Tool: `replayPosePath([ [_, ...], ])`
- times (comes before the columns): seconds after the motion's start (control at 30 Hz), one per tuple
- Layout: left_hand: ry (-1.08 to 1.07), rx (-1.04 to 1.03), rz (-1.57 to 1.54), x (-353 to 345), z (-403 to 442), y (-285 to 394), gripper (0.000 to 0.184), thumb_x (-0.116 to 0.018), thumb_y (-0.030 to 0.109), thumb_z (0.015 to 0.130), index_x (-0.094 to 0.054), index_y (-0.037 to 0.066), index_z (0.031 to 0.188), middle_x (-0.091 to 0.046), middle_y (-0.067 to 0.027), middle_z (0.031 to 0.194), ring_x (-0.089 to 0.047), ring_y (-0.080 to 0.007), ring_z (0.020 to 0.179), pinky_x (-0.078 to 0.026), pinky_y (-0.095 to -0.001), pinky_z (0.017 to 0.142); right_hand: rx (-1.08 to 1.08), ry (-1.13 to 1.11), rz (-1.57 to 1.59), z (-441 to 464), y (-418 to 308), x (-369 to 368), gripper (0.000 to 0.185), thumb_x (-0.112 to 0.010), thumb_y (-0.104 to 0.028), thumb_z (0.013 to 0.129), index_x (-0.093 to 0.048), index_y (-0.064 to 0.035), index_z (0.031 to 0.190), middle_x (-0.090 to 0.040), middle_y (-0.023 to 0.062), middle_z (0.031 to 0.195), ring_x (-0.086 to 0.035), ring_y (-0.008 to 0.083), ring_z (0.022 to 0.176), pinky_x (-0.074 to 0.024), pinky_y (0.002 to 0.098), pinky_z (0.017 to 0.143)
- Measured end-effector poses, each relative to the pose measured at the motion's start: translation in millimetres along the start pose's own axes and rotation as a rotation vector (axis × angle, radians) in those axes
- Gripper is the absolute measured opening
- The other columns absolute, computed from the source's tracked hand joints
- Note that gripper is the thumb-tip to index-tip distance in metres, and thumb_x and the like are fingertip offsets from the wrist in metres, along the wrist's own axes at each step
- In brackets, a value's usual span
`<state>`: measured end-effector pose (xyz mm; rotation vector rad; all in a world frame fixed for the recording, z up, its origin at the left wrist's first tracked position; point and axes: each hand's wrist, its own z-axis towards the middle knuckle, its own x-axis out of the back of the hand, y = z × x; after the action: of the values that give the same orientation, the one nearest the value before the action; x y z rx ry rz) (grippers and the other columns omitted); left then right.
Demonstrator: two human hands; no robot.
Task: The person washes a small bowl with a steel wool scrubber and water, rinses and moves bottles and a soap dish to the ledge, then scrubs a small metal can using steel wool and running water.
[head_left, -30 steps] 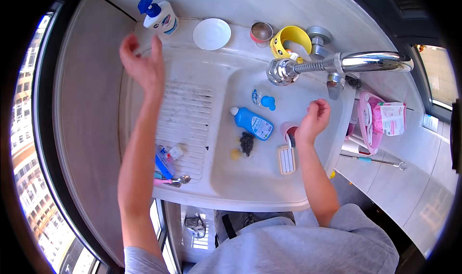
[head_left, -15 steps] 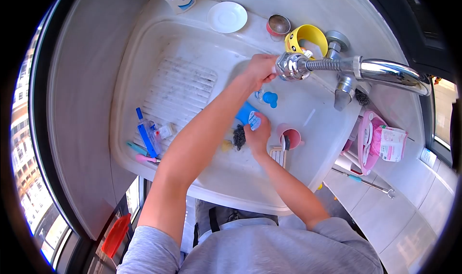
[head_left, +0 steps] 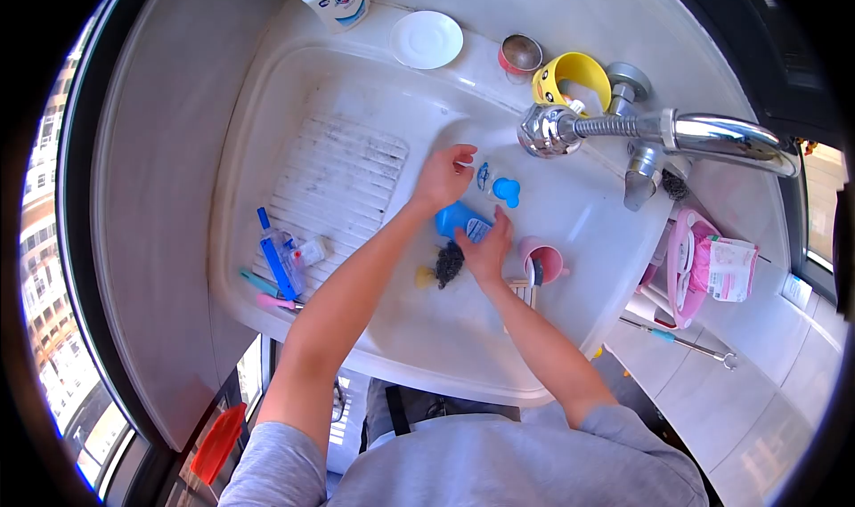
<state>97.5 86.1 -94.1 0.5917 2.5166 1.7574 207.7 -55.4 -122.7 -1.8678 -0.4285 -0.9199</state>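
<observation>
My left hand (head_left: 443, 179) is over the sink basin, empty, its fingers loosely bent and apart. Below it lies a blue bottle (head_left: 456, 219) with a white label, and my right hand (head_left: 486, 251) has its thumb and fingers around the labelled end. Just above is a small clear bottle with a blue cap (head_left: 506, 192). A dark scouring ball (head_left: 449, 263) and a yellowish sponge (head_left: 426, 278) rest left of my right hand. To its right, a pink cup (head_left: 543, 259) lies tipped with a dark-and-white item in its mouth. A slatted soap dish (head_left: 524, 293) is partly under my right forearm.
A chrome faucet (head_left: 548, 131) juts over the basin from the right. Along the back ledge stand a white pump bottle (head_left: 340, 4), a white saucer (head_left: 427, 40), a metal cup (head_left: 520, 55) and a yellow cup (head_left: 541, 87). Brushes and a blue-handled item (head_left: 280, 262) lie at left.
My left hand has let go of the faucet head and come down and left towards the blue bottle. My right hand remains at the bottle, its fingers now more spread.
</observation>
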Motion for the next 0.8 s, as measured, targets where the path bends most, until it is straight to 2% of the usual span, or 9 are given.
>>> replayPosePath([
  [0.1,0.092,0.055,-0.005,-10,2,-13,0.031,-0.06,0.008,0.082,-0.062,0.002,0.113,-0.067,-0.0116,0.098,-0.065,-0.0186,0.086,-0.051,-0.0296,0.078,-0.117,0.218,0.316,34,-7,-4,0.095,-0.085,-0.027,0.06,-0.035,0.0023,0.135,-0.044,0.0229,0.13,-0.045,0.0381,0.119,-0.0366,0.044,0.098],
  [0.23,0.13,0.108,0.073,-15,-1,-26,0.034,-0.058,0.011,0.084,-0.059,0.002,0.117,-0.065,-0.0148,0.103,-0.064,-0.0236,0.093,-0.05,-0.0323,0.083,0.008,0.222,0.27,76,-17,-10,0.094,-0.086,-0.025,0.059,-0.037,0.002,0.134,-0.047,0.0201,0.128,-0.051,0.0329,0.114,-0.0423,0.0371,0.095],
  [0.33,0.126,0.182,-0.026,-11,-4,-25,0.041,-0.058,0.02,0.088,-0.054,0.002,0.125,-0.063,-0.014,0.112,-0.061,-0.0215,0.1,-0.047,-0.0313,0.087,-0.25,0.143,0.392,78,-39,0,0.082,-0.083,-0.019,0.067,-0.039,0.001,0.134,-0.05,0.0153,0.126,-0.053,0.0275,0.111,-0.0444,0.0345,0.092],
  [0.4,0.065,0.174,-0.225,-11,-2,-17,0.046,-0.058,0.025,0.089,-0.051,0.002,0.129,-0.061,-0.0123,0.116,-0.06,-0.0198,0.101,-0.046,-0.0308,0.089,-0.126,0.092,1.165,75,-38,2,0.07,-0.075,-0.009,0.076,-0.038,-0.0011,0.135,-0.049,0.0106,0.126,-0.052,0.0207,0.111,-0.0441,0.0331,0.092],
  [0.5,-0.061,0.215,-0.55,0,-1,32,0.053,-0.057,0.034,0.092,-0.047,0.002,0.133,-0.058,-0.0087,0.12,-0.056,-0.0159,0.103,-0.043,-0.0292,0.092,-0.104,0.064,1.431,67,-65,18,0.065,-0.069,-0.003,0.08,-0.037,-0.0063,0.136,-0.051,0.0092,0.122,-0.053,0.02,0.108,-0.0465,0.0351,0.092],
  [0.57,-0.126,0.254,-0.672,0,9,42,0.056,-0.057,0.037,0.092,-0.047,0.001,0.134,-0.058,-0.0067,0.121,-0.054,-0.0138,0.103,-0.042,-0.0281,0.093,-0.058,0.114,1.368,68,-71,18,0.066,-0.068,-0.002,0.08,-0.035,-0.0063,0.137,-0.05,0.0091,0.123,-0.052,0.0199,0.11,-0.0464,0.0351,0.092],
  [0.63,-0.143,-0.101,-0.646,-7,19,37,0.048,-0.061,0.035,0.09,-0.057,0.001,0.123,-0.064,-0.008,0.111,-0.055,-0.0102,0.089,-0.047,-0.0264,0.078,-0.022,0.165,1.305,65,-78,21,0.067,-0.068,-0.002,0.08,-0.034,-0.0064,0.137,-0.049,0.009,0.124,-0.051,0.0197,0.111,-0.0462,0.0351,0.092],
  [0.77,0.045,-0.061,-0.525,-24,9,47,0.041,-0.062,0.035,0.09,-0.064,0.002,0.115,-0.068,-0.0039,0.085,-0.059,-0.008,0.077,-0.05,-0.0264,0.066,-0.032,0.265,1.233,56,-90,25,0.067,-0.068,-0.001,0.08,-0.032,-0.004,0.137,-0.049,0.01,0.124,-0.051,0.0192,0.11,-0.0453,0.0329,0.091],
  [0.8,0.226,-0.028,-0.421,-27,5,55,0.036,-0.064,0.035,0.088,-0.068,0.002,0.101,-0.066,-0.005,0.072,-0.058,-0.0085,0.066,-0.048,-0.028,0.059,-0.024,0.292,1.17,53,-93,26,0.063,-0.067,0.0,0.081,-0.035,-0.0051,0.135,-0.05,0.0093,0.121,-0.052,0.0181,0.107,-0.0455,0.0326,0.091],
])
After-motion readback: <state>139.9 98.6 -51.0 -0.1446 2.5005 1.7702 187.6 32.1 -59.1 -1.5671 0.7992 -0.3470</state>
